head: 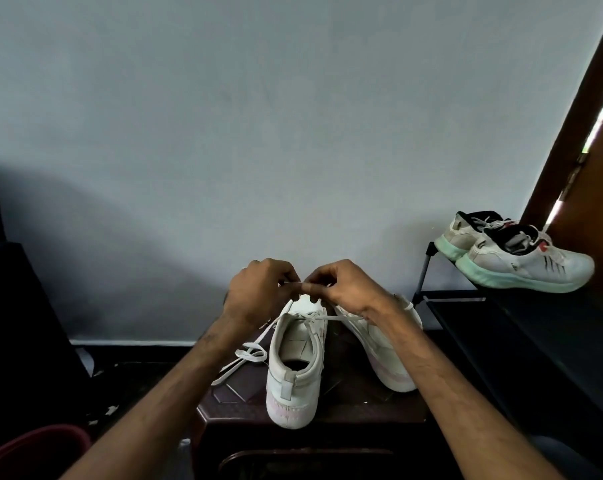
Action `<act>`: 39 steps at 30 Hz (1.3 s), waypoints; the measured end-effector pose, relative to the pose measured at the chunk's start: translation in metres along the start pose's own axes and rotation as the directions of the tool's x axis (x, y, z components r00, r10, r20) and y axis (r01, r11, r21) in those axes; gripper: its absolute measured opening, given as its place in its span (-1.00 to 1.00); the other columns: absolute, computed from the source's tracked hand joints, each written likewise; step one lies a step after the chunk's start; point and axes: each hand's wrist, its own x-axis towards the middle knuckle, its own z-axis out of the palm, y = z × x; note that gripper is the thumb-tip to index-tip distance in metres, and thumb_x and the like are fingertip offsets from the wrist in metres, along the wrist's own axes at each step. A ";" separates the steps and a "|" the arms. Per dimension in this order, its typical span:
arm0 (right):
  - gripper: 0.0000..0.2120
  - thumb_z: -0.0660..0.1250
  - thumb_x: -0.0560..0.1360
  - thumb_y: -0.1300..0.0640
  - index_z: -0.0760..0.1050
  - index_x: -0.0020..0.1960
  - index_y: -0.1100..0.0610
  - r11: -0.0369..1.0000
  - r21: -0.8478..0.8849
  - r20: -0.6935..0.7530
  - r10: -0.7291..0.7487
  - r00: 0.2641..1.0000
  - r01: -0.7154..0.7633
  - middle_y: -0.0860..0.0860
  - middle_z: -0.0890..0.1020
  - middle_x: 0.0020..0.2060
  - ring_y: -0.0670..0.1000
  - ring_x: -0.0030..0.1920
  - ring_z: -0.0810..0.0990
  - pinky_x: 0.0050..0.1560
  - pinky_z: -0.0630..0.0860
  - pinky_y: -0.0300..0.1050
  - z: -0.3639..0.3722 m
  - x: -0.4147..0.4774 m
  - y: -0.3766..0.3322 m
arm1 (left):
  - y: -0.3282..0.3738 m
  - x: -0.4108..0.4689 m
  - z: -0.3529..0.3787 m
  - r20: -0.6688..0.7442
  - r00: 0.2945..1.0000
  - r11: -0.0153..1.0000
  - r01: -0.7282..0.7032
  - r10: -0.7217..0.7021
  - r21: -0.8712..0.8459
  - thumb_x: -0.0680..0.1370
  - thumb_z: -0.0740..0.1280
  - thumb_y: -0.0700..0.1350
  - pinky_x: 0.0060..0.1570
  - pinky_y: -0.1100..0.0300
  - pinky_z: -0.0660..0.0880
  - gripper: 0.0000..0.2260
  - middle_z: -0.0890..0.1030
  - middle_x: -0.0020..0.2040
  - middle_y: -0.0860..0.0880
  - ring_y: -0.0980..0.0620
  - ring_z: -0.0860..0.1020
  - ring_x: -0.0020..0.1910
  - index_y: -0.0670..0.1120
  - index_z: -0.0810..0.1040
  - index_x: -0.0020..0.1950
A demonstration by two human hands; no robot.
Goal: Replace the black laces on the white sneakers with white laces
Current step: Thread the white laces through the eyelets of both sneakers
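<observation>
Left hand (258, 292) and right hand (341, 289) are both pinching the white lace (338, 317) taut above the heel-near sneaker (293, 382), seemingly for threading.

Two hands and two forearms are shown, left uncovered from the fingertips to the lower edge of the view. On the left hand (258, 292) and the right hand (341, 285), knuckles and tendons are outlined along the backs. Fine dark hair is seen along the left forearm (161, 393) and the right forearm (442, 386). A small dark mark is noted on the left forearm close to the wrist; whether it is ink or shadow cannot be told. Faint raised lines are traced along the right forearm. A bluish-grey patch (552, 452) is glimpsed under the right forearm; whether it is clothing cannot be told.
</observation>
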 end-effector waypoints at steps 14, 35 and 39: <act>-0.84 0.48 0.42 0.01 0.72 -0.08 0.07 0.948 -0.290 -0.127 0.098 0.987 -0.131 0.03 0.73 -0.15 -0.01 -0.09 0.65 -0.12 0.49 -0.17 0.040 0.007 0.030 | -0.031 -0.025 0.038 0.079 0.922 0.886 0.387 -0.379 -0.256 0.42 0.50 -0.02 -0.39 0.21 0.38 -0.82 0.54 -0.48 -0.02 0.00 0.49 -0.47 -0.12 0.67 -0.28; -0.82 0.39 0.49 -0.05 0.67 -0.08 0.05 0.865 -0.493 0.116 -0.042 0.992 0.095 -0.01 0.71 -0.12 -0.01 -0.10 0.62 -0.02 0.53 -0.06 0.037 0.018 0.021 | -0.025 -0.043 0.050 0.294 0.859 0.478 0.484 -0.419 -0.733 0.63 0.24 -0.10 -0.48 0.20 0.48 -0.76 0.62 -0.22 -0.12 0.02 0.59 -0.39 -0.23 0.60 -0.06; -0.67 0.26 0.59 -0.05 0.55 -0.28 0.08 0.868 -0.496 0.066 -0.003 0.998 0.035 0.05 0.64 -0.28 0.05 -0.21 0.56 -0.10 0.47 -0.01 0.036 0.011 0.023 | -0.025 -0.047 0.064 0.064 0.904 0.720 0.378 -0.423 -0.582 0.52 0.41 -0.11 -0.35 0.15 0.57 -0.92 0.64 -0.32 0.04 0.16 0.62 -0.43 -0.05 0.58 -0.17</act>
